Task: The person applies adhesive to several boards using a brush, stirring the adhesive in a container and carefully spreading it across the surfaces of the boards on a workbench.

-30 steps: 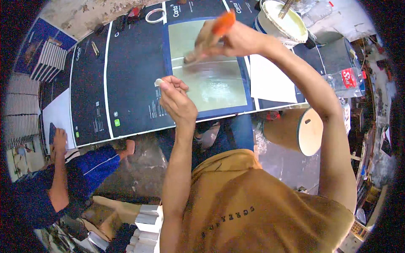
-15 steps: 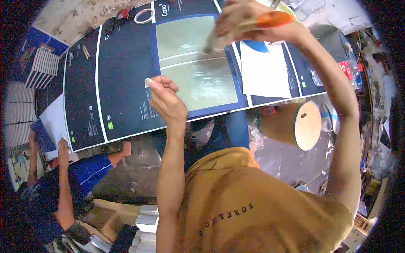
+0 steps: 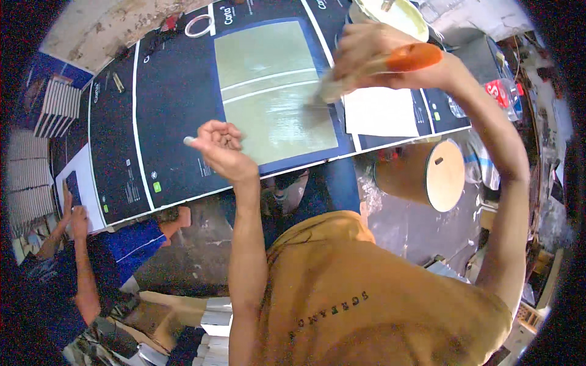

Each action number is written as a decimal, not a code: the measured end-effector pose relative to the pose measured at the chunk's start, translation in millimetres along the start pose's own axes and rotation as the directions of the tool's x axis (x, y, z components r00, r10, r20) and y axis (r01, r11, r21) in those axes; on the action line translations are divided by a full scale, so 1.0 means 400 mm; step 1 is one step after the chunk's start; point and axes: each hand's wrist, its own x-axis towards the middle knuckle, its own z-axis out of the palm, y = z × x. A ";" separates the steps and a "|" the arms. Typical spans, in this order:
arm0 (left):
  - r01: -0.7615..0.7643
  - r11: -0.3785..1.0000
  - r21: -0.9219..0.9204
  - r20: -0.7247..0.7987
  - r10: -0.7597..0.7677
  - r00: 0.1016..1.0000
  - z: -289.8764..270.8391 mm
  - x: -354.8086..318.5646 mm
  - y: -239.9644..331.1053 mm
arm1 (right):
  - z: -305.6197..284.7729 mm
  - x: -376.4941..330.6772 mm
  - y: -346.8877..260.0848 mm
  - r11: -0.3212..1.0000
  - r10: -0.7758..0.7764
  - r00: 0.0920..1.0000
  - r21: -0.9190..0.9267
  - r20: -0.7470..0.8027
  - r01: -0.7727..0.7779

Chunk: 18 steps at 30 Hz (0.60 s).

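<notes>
Printing: white lettering and small green marks run over the black table covering (image 3: pixel 177 97); a red label with white letters wraps the plastic bottle (image 3: pixel 502 94), well right of the blue-edged panel (image 3: pixel 268 125); dark letters cross the wearer's brown shirt (image 3: pixel 372 268).
Blue-edged panel: flat on the covering, pale green-grey face, two pale strips across it, wet-looking sheen on the near half.
Room: rough wall (image 3: pixel 104 33) beyond the panel; grey, stained floor (image 3: pixel 397 235) on the near side.
Right hand (image 3: pixel 381 55): closed round an orange-handled brush (image 3: pixel 415 57), bristles blurred at the panel's right edge; contact cannot be told.
Left hand (image 3: pixel 227 152): half open at the panel's left edge, fingers loosely curled, thumb out; nothing seen in its grasp.
Around panel: tape roll (image 3: pixel 198 25) far left; white paper (image 3: pixel 379 113) just right; tub (image 3: pixel 406 19) of pale paste far right, partly hidden by right hand; wooden drum (image 3: pixel 445 177) near side, right.
Co-worker (image 3: pixel 79 262): well left of panel, hands at white paper and a dark piece (image 3: pixel 73 186).
</notes>
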 end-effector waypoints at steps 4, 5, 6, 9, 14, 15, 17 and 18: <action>0.004 0.997 -0.075 0.016 -0.003 1.000 -0.008 0.002 -0.005 | 0.120 0.157 -0.022 0.983 -0.125 0.969 0.106 -0.215 0.150; 0.004 0.998 -0.056 0.024 -0.002 1.000 -0.010 0.003 -0.006 | 0.140 0.169 -0.028 0.993 -0.104 0.983 0.036 -0.153 0.111; -0.002 1.000 -0.029 0.025 0.003 1.000 -0.011 0.005 -0.006 | 0.150 0.164 -0.036 0.992 -0.108 0.986 0.055 -0.129 0.116; -0.015 1.000 0.000 0.033 0.015 0.999 -0.013 0.007 -0.008 | 0.123 0.083 -0.079 0.995 -0.012 0.983 0.096 0.181 -0.005; -0.011 0.999 -0.030 0.025 0.012 1.000 -0.008 0.008 -0.008 | 0.013 -0.007 -0.167 0.995 0.079 0.948 0.039 0.310 -0.096; -0.022 1.000 -0.017 0.020 0.022 1.000 -0.009 0.006 -0.008 | 0.006 0.009 -0.173 0.997 0.071 0.968 0.007 0.241 -0.075; -0.005 0.999 -0.042 0.018 0.006 1.000 -0.010 0.003 -0.009 | 0.023 0.062 -0.176 0.997 0.066 0.996 -0.049 0.060 -0.064; -0.011 0.999 -0.046 0.011 0.012 1.000 -0.010 0.004 -0.009 | 0.044 0.095 -0.172 0.999 0.004 1.000 -0.036 -0.016 -0.004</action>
